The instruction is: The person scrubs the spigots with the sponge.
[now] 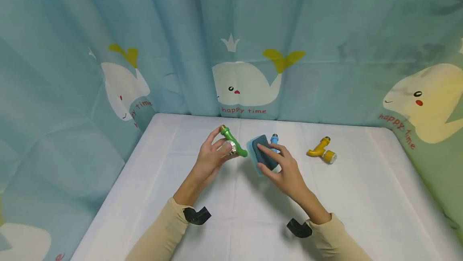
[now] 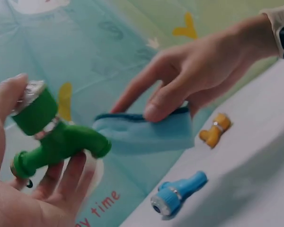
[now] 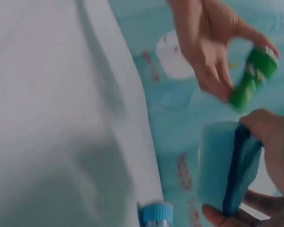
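Note:
My left hand [image 1: 211,158] holds a green faucet [image 1: 234,143] above the table, thumb on its silver-capped knob and fingers under the body; its spout points toward the right hand. In my right hand [image 1: 289,170] is a two-layer sponge [image 1: 265,152], pinched by its edges between thumb and fingers, dark blue layer on one face and light blue on the other. In the left wrist view the sponge [image 2: 144,132] hangs just beyond the green spout [image 2: 100,145]. Behind the right hand a blue faucet [image 2: 180,193] lies on the table, partly hidden in the head view.
A yellow faucet [image 1: 322,150] lies on the white table [image 1: 361,196] at the right. Blue-green curtains [image 1: 173,52] printed with whales hang around the far and side edges. Black wrist mounts [image 1: 197,215] sit on both sleeves.

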`<state>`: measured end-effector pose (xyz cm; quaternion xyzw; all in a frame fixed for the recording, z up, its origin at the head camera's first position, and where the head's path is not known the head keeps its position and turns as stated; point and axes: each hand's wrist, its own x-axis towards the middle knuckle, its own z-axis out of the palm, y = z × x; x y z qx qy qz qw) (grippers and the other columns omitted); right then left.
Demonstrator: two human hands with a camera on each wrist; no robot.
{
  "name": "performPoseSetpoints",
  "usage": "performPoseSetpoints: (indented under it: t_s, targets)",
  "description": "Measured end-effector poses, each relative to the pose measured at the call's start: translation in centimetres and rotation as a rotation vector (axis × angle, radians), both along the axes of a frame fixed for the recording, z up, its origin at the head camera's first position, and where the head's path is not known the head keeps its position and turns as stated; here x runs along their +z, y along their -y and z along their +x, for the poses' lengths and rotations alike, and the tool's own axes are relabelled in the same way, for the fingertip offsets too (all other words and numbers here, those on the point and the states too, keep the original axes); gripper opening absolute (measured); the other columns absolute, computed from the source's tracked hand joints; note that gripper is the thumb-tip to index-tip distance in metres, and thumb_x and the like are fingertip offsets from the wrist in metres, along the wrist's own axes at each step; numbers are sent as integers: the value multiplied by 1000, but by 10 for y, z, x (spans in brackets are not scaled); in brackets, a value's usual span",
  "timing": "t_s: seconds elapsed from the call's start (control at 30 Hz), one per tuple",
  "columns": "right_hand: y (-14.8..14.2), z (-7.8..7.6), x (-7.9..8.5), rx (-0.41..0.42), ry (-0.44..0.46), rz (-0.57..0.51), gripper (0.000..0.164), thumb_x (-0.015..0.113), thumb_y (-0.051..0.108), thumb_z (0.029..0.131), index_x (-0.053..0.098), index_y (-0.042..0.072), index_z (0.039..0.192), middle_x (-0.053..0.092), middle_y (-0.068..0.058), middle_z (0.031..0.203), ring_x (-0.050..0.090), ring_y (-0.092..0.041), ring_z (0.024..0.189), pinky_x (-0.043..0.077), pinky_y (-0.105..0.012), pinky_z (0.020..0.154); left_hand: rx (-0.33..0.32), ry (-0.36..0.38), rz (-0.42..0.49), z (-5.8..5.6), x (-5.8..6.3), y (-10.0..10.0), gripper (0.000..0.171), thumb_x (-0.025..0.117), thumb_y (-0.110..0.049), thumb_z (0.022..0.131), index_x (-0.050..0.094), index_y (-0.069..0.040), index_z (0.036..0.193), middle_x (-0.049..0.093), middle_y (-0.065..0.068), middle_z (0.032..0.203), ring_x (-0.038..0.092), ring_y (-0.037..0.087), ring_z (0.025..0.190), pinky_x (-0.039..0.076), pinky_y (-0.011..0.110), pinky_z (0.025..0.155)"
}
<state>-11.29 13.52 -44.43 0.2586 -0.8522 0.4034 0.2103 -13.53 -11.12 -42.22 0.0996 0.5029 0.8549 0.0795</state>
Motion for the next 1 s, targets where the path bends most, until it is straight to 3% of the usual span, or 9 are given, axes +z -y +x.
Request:
performPoseSetpoints:
  t_s: [0.13,0.3,0.47,0.6,0.7,0.77,0.87,1.0]
  targets:
    - [-14,-3,-1,-31,48,-41,56,84,11,86,67,16,138,59,-18,133,64,-33,112,60,-44,77,72,128,18,-3,-3,-2,71,69,-20,96,27,-10,152,55,13,110,70,22,85,61,41,82]
    - [-22,-1,-5,-22,81,-31,56,83,13,87,66,18,139,60,-14,132,63,-28,109,57,-32,73,117,274,-87,-5,-13,-5,50,62,-25,104,32,-12,141,55,13,106,63,20,64,56,32,51]
    - [-24,2,-9,-3,91,-23,56,84,12,86,67,17,139,61,-13,131,64,-26,108,57,-31,72,66,286,-187,-5,-22,-9,30,47,-26,111,42,0,127,60,12,90,61,18,59,53,29,51]
    - [-28,3,-10,-1,81,-24,57,84,11,85,66,16,139,61,-14,131,64,-27,108,58,-32,73,45,284,-317,-6,-26,-7,36,39,-37,113,42,-2,117,69,13,83,65,19,49,57,30,51]
    - [-32,3,-11,-3,86,-19,57,84,10,85,66,16,139,61,-14,131,64,-27,108,59,-33,74,68,274,-390,-6,-26,-5,40,36,-46,112,41,-6,114,69,11,74,56,16,37,50,29,40]
    - [-34,3,-11,-7,93,-16,57,84,11,86,66,16,139,61,-14,131,64,-28,109,59,-34,74,70,278,-364,-5,-25,-4,48,31,-56,109,38,-9,111,64,7,69,47,13,34,43,27,36]
    - [-36,3,-13,-14,105,-8,57,84,11,86,66,17,140,61,-13,131,64,-28,110,59,-36,75,32,311,-229,-5,-20,-2,53,24,-67,105,35,-16,110,56,4,69,41,12,38,38,26,40]
    - [-38,4,-14,-23,118,-5,57,84,11,86,66,16,139,61,-14,131,64,-28,110,59,-36,75,-77,369,-26,-5,-13,1,42,22,-62,108,34,-22,112,56,14,93,51,22,55,48,32,55]
